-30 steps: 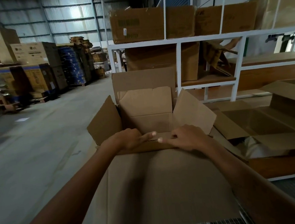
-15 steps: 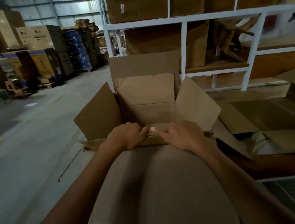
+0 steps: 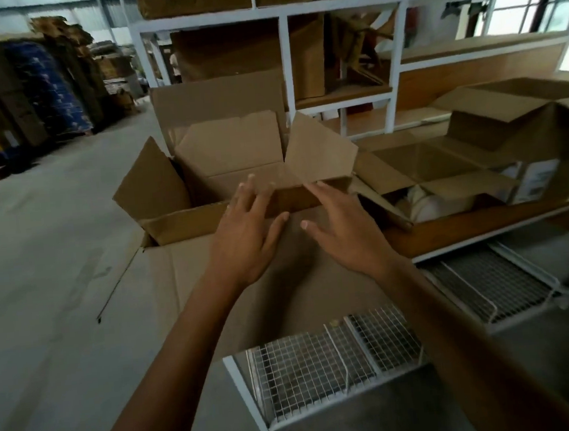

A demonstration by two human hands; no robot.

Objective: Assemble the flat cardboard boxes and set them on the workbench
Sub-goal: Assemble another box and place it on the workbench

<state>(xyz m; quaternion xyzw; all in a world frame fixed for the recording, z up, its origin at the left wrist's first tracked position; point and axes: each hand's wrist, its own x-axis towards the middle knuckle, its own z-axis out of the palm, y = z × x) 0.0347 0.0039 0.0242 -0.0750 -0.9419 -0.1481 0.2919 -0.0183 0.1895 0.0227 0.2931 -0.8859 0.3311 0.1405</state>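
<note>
While both hands, left hand (image 3: 244, 239) and right hand (image 3: 343, 231), hover spread, grip empty, the cardboard box's (image 3: 230, 158) near edge lies free.

A: Where does the view sit?
B: On the person's head, looking forward and down, close over the box (image 3: 231, 172), with both forearms reaching in from the bottom edge.
A: And beyond the box?
B: The shelving (image 3: 285, 60) behind it, floor (image 3: 40, 271) to its left. Only one view.
</note>
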